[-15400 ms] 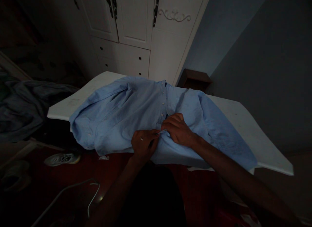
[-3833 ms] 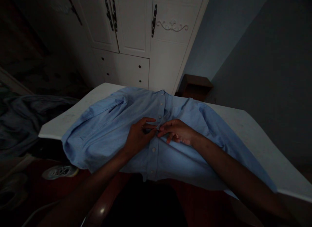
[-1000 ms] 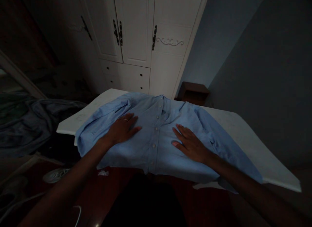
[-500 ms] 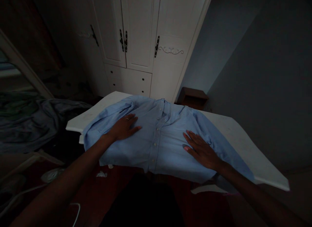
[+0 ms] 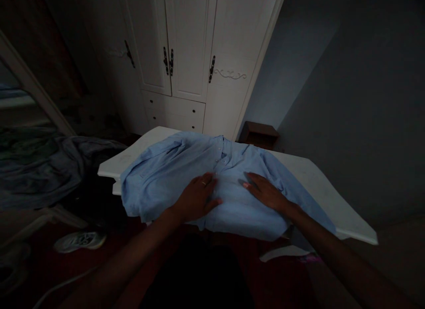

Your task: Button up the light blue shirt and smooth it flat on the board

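A light blue button-up shirt [image 5: 166,180] lies spread across a white table [image 5: 308,176], its collar at the far edge and its hem hanging over the near edge. My left hand [image 5: 199,196], with a ring on one finger, is over the shirt's middle and hides part of the button strip. To its right, my right hand [image 5: 264,191] rests on the other half of the front, fingers stretched out towards the centre. Both hands are open, palms down, and grip nothing. The shirt's sleeves lie out to either side.
Behind the table stands a white wardrobe [image 5: 189,48] with dark handles. A small brown cabinet [image 5: 260,134] is by the wall. Dark crumpled clothes [image 5: 66,167] are heaped at the left. A shoe [image 5: 80,241] lies on the red floor.
My left hand has moved right, from the shirt's left side to its button strip. My right hand has shifted slightly left. The shirt's left sleeve end and hem have shifted a little.
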`<state>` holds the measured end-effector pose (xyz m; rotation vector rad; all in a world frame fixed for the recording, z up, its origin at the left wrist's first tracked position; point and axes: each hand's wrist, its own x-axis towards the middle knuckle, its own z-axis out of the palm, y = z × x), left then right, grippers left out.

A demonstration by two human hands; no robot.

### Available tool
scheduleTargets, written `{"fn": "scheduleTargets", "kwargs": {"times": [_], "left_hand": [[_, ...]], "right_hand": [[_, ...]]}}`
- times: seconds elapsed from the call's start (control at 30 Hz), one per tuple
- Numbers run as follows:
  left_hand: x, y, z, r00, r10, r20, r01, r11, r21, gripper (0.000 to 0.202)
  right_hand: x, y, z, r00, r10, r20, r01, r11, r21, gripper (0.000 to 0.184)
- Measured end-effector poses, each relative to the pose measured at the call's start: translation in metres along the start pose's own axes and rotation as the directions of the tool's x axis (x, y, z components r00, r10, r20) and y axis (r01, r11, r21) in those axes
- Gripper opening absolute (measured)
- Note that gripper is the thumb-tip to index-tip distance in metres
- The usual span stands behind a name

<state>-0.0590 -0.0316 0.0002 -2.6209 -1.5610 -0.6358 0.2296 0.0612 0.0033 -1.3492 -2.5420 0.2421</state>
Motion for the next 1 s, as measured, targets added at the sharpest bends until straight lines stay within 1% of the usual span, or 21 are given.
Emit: {"fn": "scheduleTargets", "kwargs": {"times": [0.07, 0.2, 0.3, 0.37, 0.43, 0.5, 0.57, 0.63, 0.7, 0.73, 0.8, 0.83, 0.9, 1.0], "left_hand": [[-0.004, 0.010, 0.009, 0.999, -0.016, 0.041, 0.014, 0.998, 0.056, 0.067], [-0.013, 0.014, 0.022, 0.998, -0.037, 0.058, 0.028, 0.988, 0.155, 0.082], [-0.020, 0.017, 0.028, 0.997, -0.061, 0.037, 0.051, 0.976, 0.213, 0.086], [-0.025, 0.020, 0.033, 0.998, -0.060, 0.019, 0.054, 0.972, 0.228, 0.084], [-0.031, 0.022, 0.038, 0.999, -0.054, 0.003, 0.051, 0.972, 0.228, 0.080], [-0.036, 0.023, 0.041, 0.999, -0.052, -0.013, 0.054, 0.974, 0.221, 0.077], [-0.040, 0.024, 0.039, 0.999, -0.040, -0.020, 0.044, 0.979, 0.197, 0.076], [-0.038, 0.022, 0.029, 1.000, -0.024, -0.009, 0.025, 0.989, 0.144, 0.078], [-0.029, 0.019, 0.012, 0.999, -0.030, 0.020, 0.029, 0.998, 0.059, 0.075], [-0.022, 0.016, 0.002, 0.998, -0.049, 0.042, 0.048, 0.999, 0.007, 0.069], [-0.001, 0.008, -0.019, 0.989, -0.102, 0.108, 0.113, 0.989, -0.100, 0.055], [0.012, 0.004, -0.027, 0.983, -0.143, 0.114, 0.158, 0.977, -0.141, 0.053], [0.039, -0.006, -0.039, 0.978, -0.185, 0.094, 0.199, 0.965, -0.170, 0.047], [0.081, -0.023, -0.046, 0.976, -0.212, 0.045, 0.216, 0.969, -0.116, 0.038]], "right_hand": [[0.016, -0.008, 0.001, 0.999, -0.035, -0.013, 0.035, 0.999, 0.027, 0.078], [0.059, -0.018, 0.011, 0.994, -0.095, -0.055, 0.096, 0.995, 0.021, 0.086], [0.092, -0.022, 0.023, 0.993, -0.101, -0.067, 0.101, 0.995, -0.003, 0.082], [0.109, -0.024, 0.030, 0.994, -0.107, -0.026, 0.106, 0.994, -0.037, 0.079], [0.120, -0.025, 0.036, 0.992, -0.124, 0.034, 0.126, 0.990, -0.058, 0.077], [0.126, -0.022, 0.039, 0.986, -0.151, 0.068, 0.154, 0.987, -0.043, 0.076], [0.129, -0.016, 0.039, 0.980, -0.189, 0.059, 0.190, 0.982, 0.005, 0.071], [0.133, -0.008, 0.036, 0.971, -0.237, 0.010, 0.236, 0.969, 0.067, 0.062], [0.138, 0.000, 0.031, 0.954, -0.295, -0.058, 0.299, 0.948, 0.108, 0.054], [0.141, 0.002, 0.029, 0.939, -0.333, -0.089, 0.341, 0.933, 0.115, 0.052], [0.147, 0.005, 0.025, 0.893, -0.431, -0.128, 0.445, 0.888, 0.117, 0.055], [0.150, 0.004, 0.023, 0.865, -0.484, -0.133, 0.499, 0.859, 0.117, 0.057], [0.153, 0.000, 0.022, 0.815, -0.566, -0.120, 0.578, 0.808, 0.115, 0.062], [0.155, -0.009, 0.022, 0.777, -0.628, -0.044, 0.628, 0.771, 0.104, 0.067]]}}
